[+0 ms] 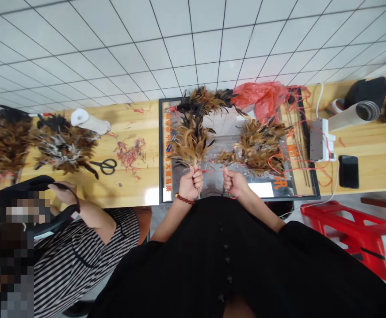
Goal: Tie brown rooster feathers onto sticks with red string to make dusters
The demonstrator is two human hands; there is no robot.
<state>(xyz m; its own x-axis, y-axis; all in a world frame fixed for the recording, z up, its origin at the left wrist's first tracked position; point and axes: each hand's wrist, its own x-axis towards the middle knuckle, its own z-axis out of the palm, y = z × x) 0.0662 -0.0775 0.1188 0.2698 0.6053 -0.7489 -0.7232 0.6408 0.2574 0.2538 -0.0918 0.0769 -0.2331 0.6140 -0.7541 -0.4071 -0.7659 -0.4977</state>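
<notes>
My left hand, with a bead bracelet on its wrist, is closed round the stem of a brown feather bundle that fans upward over a shiny metal sheet. Just to its right, my right hand is a fist gripping a red string that runs across to the bundle. A small tuft of feathers sits just above that fist. A loose pile of brown feathers lies right of it. More dark feathers lie at the sheet's far edge.
A co-worker in a striped shirt sits at my left, a hand on the wooden table. Scissors, finished feather dusters, a white roll, a red bag, a power strip, a phone and a red stool surround me.
</notes>
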